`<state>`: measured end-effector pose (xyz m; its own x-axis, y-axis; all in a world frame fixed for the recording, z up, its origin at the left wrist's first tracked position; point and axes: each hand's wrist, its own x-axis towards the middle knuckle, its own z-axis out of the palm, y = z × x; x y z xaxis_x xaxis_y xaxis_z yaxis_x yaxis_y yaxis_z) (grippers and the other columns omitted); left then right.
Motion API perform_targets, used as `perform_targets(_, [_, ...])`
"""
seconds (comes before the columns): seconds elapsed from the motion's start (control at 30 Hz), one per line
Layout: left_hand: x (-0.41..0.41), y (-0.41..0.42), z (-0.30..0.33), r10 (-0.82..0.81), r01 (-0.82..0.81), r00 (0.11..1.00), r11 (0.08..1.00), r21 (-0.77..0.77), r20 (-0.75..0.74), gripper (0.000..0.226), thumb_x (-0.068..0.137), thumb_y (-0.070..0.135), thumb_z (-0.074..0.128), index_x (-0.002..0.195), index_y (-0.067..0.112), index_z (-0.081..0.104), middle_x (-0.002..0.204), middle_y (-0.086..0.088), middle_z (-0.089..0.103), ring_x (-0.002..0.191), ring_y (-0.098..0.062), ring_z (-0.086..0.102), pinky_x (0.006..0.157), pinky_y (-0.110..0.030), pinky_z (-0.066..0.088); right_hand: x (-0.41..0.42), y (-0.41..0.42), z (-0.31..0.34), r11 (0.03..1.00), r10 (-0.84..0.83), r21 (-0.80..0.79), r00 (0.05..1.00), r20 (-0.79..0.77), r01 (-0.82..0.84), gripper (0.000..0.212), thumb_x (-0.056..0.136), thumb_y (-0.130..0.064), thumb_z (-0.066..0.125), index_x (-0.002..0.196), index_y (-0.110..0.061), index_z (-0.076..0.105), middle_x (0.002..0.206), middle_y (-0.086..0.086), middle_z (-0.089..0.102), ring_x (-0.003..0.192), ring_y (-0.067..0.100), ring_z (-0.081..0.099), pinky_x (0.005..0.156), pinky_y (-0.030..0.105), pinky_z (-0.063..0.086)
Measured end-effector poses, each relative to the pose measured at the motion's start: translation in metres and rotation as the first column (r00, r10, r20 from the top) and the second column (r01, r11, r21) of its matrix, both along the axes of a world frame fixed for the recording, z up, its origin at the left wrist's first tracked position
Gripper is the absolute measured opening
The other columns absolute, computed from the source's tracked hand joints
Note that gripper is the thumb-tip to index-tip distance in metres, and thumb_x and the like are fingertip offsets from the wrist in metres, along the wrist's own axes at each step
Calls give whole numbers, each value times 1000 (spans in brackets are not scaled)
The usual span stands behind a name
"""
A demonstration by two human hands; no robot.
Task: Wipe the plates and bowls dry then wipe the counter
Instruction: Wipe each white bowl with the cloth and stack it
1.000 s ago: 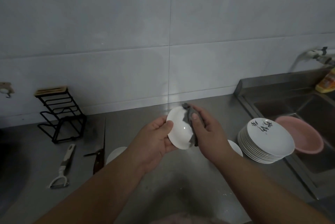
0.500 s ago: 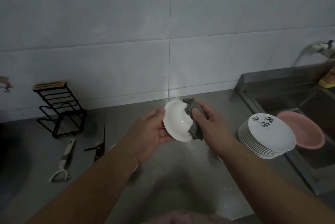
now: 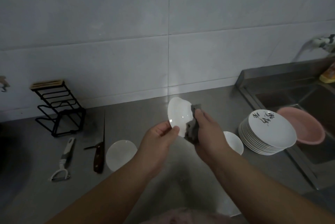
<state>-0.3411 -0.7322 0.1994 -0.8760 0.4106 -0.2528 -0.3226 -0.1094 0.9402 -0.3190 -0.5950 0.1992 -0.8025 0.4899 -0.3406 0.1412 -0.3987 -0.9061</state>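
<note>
Over the steel bench (image 3: pixel 181 178), the left hand (image 3: pixel 159 140) pinches the lower rim of a small white dish (image 3: pixel 178 114), which is held tilted on edge in the air. The right hand (image 3: pixel 208 133) is clamped round a grey cloth (image 3: pixel 193 129) and presses it against the dish's right side, the thumb lying on top.

On the bench below the left forearm lies a white saucer (image 3: pixel 120 153), partly covered by the arm. Another white saucer (image 3: pixel 233 142) shows just behind the right wrist, beside a stack of white plates (image 3: pixel 266 133) whose top plate bears black brush lettering. The stack sits at the sink's edge, touching or just beside a pink basin (image 3: pixel 304 125) in the sink (image 3: pixel 290 96).

To the left lie a wood-handled knife (image 3: pixel 100 149), a white peeler (image 3: pixel 63 162), and a black wire rack (image 3: pixel 58 109) standing near the tiled wall (image 3: pixel 126 33). A tap (image 3: pixel 322 42) and a yellow bottle (image 3: pixel 329 75) sit at the far right.
</note>
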Motion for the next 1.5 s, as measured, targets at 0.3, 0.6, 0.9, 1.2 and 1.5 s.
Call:
perform_targets(0.3, [-18,-2,4,31,-74,965,985,158,260,16,105,13,51,113,8,63,114,-17,75,100,-32,75,83,-44,62,10,18,-1,764,146,633,989,13,-121,41,101,-47,45,138,-35,58,126,-6,66,113,13,65,99,47,55])
perform_targets(0.6, [-9,19,-25,156,-186,957,977,106,242,20,106,16,50,113,16,69,104,-10,75,90,-26,66,79,-33,51,43,-30,-22,855,204,450,966,161,-256,65,107,-24,49,162,-38,16,130,2,66,96,10,71,77,27,59])
perform_targets(0.9, [-4,38,-44,83,-148,911,980,134,405,17,106,18,51,112,19,67,104,3,74,83,-8,66,75,-26,45,72,72,-16,903,118,326,892,437,-279,64,106,-50,44,83,2,73,61,8,72,42,25,57,39,25,39])
perform_targets(1.2, [37,111,-70,38,-58,864,998,23,503,16,102,16,58,112,8,68,89,-2,76,74,-9,70,63,-22,52,104,163,-40,806,210,414,859,467,-422,30,100,-33,58,94,-10,76,82,15,75,61,25,62,54,29,47])
perform_targets(1.5, [61,171,-112,181,-91,950,940,-328,254,18,99,28,66,102,14,77,79,-1,67,67,-14,52,62,-28,43,112,228,-86,762,172,467,836,521,-448,44,105,-43,50,89,-7,68,70,10,67,58,16,56,56,28,42])
